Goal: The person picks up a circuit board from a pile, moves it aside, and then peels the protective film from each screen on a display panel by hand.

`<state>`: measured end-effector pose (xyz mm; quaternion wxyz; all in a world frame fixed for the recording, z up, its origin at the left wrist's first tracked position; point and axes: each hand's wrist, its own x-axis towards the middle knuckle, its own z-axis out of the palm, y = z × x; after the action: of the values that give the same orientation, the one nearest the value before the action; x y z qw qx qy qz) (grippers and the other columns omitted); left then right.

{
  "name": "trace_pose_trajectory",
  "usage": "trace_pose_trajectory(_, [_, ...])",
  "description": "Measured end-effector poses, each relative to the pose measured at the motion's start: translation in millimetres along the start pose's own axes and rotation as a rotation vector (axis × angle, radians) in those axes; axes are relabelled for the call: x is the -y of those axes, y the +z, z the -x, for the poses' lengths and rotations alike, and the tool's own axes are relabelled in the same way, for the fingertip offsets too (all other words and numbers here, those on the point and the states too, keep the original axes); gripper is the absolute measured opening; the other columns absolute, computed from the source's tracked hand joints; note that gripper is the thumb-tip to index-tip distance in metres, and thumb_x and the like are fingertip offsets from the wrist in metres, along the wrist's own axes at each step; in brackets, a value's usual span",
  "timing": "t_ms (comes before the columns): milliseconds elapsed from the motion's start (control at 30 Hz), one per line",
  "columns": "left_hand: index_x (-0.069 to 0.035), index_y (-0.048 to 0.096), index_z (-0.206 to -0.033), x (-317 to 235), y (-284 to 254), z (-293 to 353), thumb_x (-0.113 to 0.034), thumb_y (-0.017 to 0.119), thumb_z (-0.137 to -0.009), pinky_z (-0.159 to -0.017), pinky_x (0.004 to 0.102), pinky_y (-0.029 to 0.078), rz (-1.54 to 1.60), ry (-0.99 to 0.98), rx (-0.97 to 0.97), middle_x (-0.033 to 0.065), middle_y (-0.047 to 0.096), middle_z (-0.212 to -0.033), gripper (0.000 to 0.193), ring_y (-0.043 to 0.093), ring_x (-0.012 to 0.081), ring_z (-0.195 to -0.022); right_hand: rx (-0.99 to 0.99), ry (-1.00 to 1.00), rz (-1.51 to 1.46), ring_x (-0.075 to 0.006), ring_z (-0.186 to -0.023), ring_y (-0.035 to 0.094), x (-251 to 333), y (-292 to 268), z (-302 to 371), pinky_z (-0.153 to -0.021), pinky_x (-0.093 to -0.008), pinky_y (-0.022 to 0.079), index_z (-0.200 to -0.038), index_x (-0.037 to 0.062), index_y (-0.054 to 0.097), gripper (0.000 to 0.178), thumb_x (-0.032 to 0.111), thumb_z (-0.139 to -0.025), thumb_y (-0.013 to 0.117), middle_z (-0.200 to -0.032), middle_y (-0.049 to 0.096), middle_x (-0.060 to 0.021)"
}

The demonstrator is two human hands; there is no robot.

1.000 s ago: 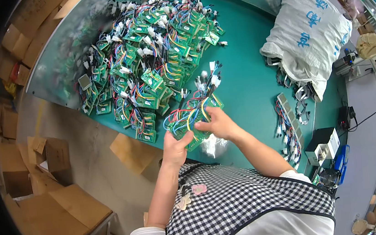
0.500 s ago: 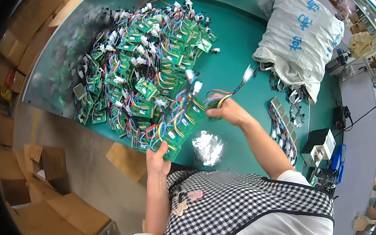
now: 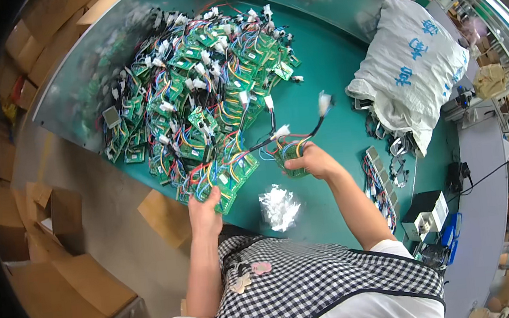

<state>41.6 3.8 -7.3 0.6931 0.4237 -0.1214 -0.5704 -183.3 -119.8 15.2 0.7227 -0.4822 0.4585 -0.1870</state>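
Observation:
My left hand (image 3: pixel 205 212) grips the near end of a strip of green circuit boards (image 3: pixel 244 168) with coloured wires and white plugs. My right hand (image 3: pixel 313 160) pinches another green circuit board (image 3: pixel 285 154), apart from the strip's far end. From that board, wires rise to a white plug (image 3: pixel 324 103) on a black-sleeved lead. Beyond my left hand lies a large heap of wired circuit boards (image 3: pixel 192 97). Between my forearms, a clear bag with white bits (image 3: pixel 280 208) rests on the green table.
A metal guard (image 3: pixel 73 85) curves behind the heap. At right are a white woven sack (image 3: pixel 409 65), a row of wired boards (image 3: pixel 381 186) and a black-and-white device (image 3: pixel 426 216). Cardboard boxes (image 3: pixel 76 295) stand on the floor at left.
My right hand has moved slightly toward me with its circuit board, and the gap to the strip looks wider. My left hand and the strip have shifted a little left.

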Motion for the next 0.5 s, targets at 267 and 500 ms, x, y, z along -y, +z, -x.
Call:
trace_pose_trajectory(267, [-0.001,0.047,-0.109,4,10,3,0.002,0.057,-0.075,-0.076,0.0312,0.045,0.130,-0.126,0.186,0.0071,0.056,-0.100,0.035,0.055,0.0171,-0.088,0.195,-0.012,-0.411,-0.0152,-0.086,0.056,5,46,-13,-0.078,-0.0315,0.045,-0.102,0.0012,0.053,0.036,-0.007,-0.067,0.060,-0.093,0.059,-0.0049])
trace_pose_trajectory(500, [0.002,0.047,-0.109,32,18,-12,0.007,0.057,-0.071,-0.077,0.0266,0.043,-0.395,0.397,-0.204,0.0067,0.056,-0.100,0.039,0.054,0.0153,-0.085,-0.263,-0.271,0.555,-0.0154,-0.070,0.059,-12,50,-32,-0.066,-0.0301,0.048,-0.092,-0.0006,0.057,0.035,0.003,-0.058,0.068,-0.082,0.062,-0.0079])
